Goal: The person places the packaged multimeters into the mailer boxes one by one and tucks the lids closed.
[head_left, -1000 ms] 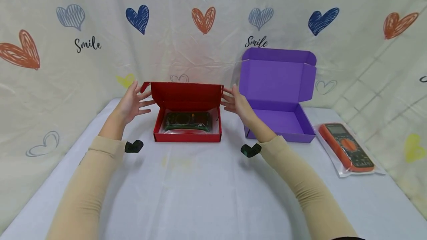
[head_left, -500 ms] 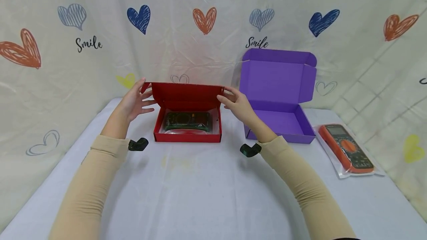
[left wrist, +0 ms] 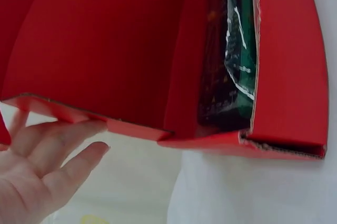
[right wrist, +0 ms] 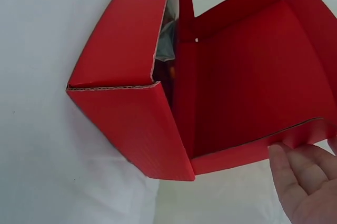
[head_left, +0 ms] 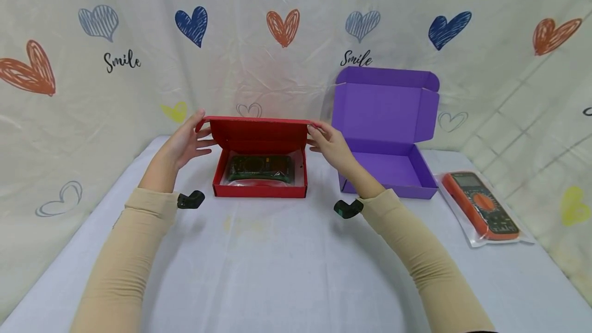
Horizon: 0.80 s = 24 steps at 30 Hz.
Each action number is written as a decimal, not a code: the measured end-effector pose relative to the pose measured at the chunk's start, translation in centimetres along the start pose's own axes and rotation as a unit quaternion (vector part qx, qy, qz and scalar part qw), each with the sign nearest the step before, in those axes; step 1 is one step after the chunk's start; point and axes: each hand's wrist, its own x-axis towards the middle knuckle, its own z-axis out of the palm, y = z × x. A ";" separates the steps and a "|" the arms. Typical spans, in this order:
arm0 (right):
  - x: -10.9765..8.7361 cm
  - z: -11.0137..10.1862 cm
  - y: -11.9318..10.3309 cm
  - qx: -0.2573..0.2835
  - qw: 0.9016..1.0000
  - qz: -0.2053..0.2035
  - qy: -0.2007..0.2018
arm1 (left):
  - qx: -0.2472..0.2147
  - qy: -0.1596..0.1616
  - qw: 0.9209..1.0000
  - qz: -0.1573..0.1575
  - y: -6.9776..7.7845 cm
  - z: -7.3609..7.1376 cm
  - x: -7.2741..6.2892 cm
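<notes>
A red cardboard box [head_left: 260, 191] stands at the table's centre with its lid [head_left: 259, 132] raised. Inside lies a dark multimeter with a green edge [head_left: 261, 167], wrapped in clear plastic. My left hand [head_left: 182, 143] is at the lid's left end; in the left wrist view its spread fingers [left wrist: 58, 145] touch the outside of the side flap. At the other end, my right hand [head_left: 334, 148] pinches the lid's right corner. The right wrist view has its fingertips [right wrist: 281, 158] against the side flap. The lid's front flap now folds forward along the top.
An open purple box [head_left: 388, 190] stands behind and right of my right hand. Farther right lies an orange multimeter [head_left: 483, 202] in a clear bag. A white cloth [head_left: 268, 271] covers the table, and a heart-printed curtain [head_left: 319, 81] hangs behind it.
My right hand has closed in on the lid's right corner, and my left has shifted slightly up to the left corner. The lid's front flap has tipped forward. The boxes and multimeters stay put.
</notes>
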 end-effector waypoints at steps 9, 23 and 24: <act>-0.5 0.0 0.4 0.040 0.999 0.009 -0.012 | 0.013 -0.040 0.999 0.025 -0.6 -0.8 0.0; -2.0 0.2 1.8 0.072 0.997 0.008 -0.031 | 0.003 -0.104 0.994 0.041 -2.5 -2.1 -0.2; -2.0 0.3 1.8 0.072 0.997 0.008 -0.031 | 0.003 -0.101 0.994 0.039 -2.6 -2.2 -0.3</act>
